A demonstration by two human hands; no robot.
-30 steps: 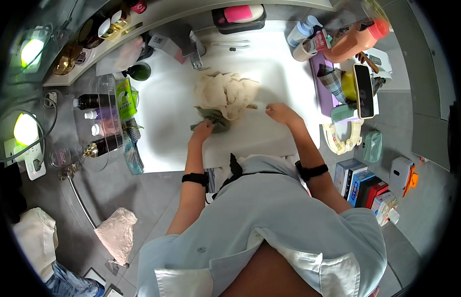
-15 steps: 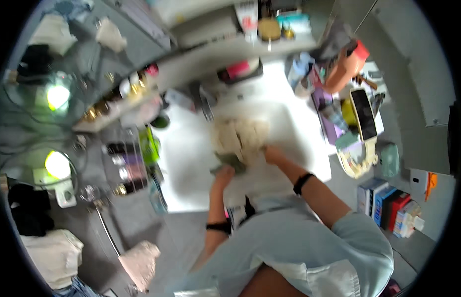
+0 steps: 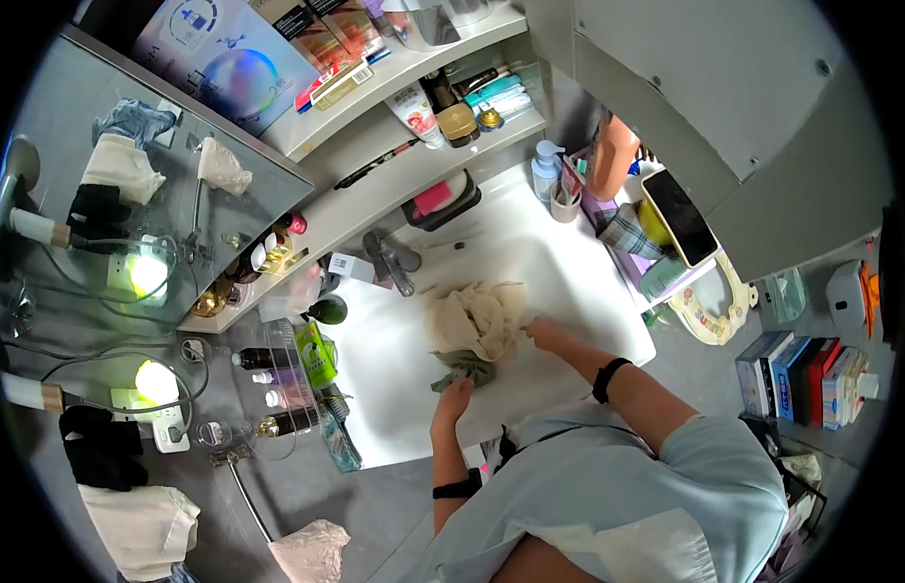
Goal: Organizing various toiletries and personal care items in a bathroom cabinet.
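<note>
Left hand [image 3: 456, 396]: green cloth [image 3: 464, 365] pinched
Right hand [image 3: 552, 336]: brought closer to cream cloth [image 3: 480, 317]; grip cannot be told
Cloths: both now at hand

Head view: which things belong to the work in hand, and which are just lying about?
In use: green cloth, touched by the left hand; cream cloth, near the right hand; white sink beneath.

Lying about: phone; blue pump bottle; green bottle.

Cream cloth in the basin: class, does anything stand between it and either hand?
For the left hand, yes: the green cloth at its fingertips lies between. For the right hand, beside the cream cloth, nothing visible does.
</note>
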